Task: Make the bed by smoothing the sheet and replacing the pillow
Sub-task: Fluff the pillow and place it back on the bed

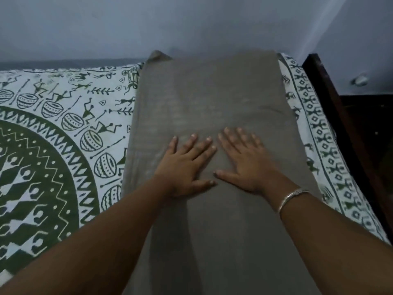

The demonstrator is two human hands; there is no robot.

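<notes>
Head view: left hand (185, 165) and right hand (244, 162) lie flat, fingers straight, on long grey fabric pillow (208, 88) atop green-printed white sheet (53, 124). Likely soft, light; lift by side edges.

A green-and-white printed sheet (53, 145) is covering the bed (314, 133); a grey pillow (212, 99) is lying on the sheet, running from six to twelve o'clock.

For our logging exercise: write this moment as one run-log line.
left hand presses flat on pillow | right hand likewise | pillow lies on sheet
</notes>
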